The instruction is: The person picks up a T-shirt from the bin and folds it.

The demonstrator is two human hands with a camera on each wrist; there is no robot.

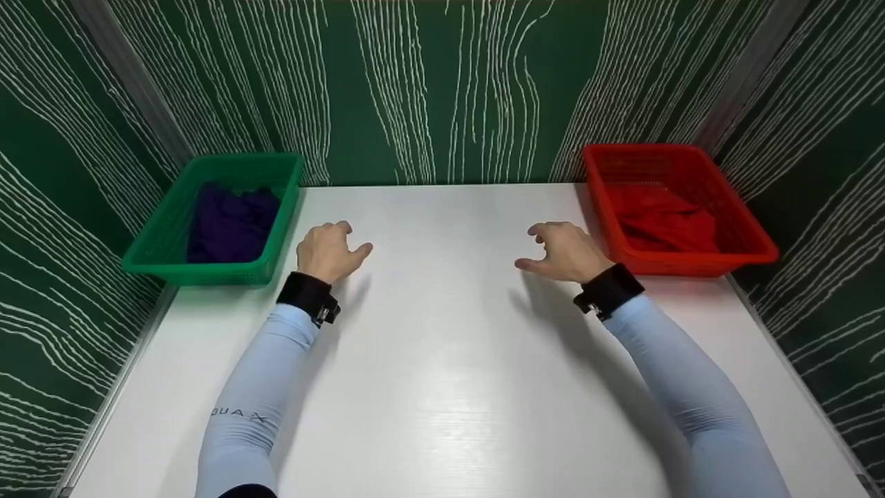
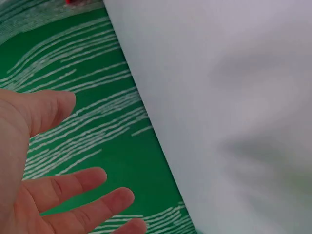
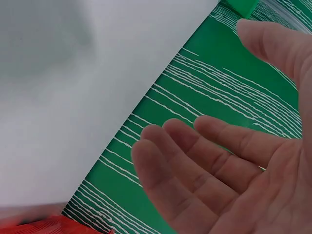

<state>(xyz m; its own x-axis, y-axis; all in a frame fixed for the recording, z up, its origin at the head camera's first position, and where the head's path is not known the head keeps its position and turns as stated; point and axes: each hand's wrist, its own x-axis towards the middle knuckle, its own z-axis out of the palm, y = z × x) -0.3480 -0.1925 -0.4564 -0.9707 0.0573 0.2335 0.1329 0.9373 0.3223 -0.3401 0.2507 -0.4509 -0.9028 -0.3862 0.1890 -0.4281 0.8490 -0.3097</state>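
My left hand (image 1: 328, 252) is held over the white table, just right of the green basket (image 1: 138, 250), with thumb and fingers spread and nothing in it. A crumpled dark purple cloth (image 1: 231, 221) lies inside that basket. Across the table my right hand (image 1: 565, 252) hovers beside the red basket (image 1: 691, 265), thumb apart from its relaxed fingers, also holding nothing. Inside the red basket lies a rumpled red cloth (image 1: 667, 220). In the wrist views, the left fingers (image 2: 83, 209) and right fingers (image 3: 195, 170) show bare and loosely extended.
The white table (image 1: 442, 360) reaches back to a green wall (image 1: 477, 90) patterned with white wavy lines. Similar panels close in the left and right sides. Each basket stands at a back corner of the table, close to the walls.
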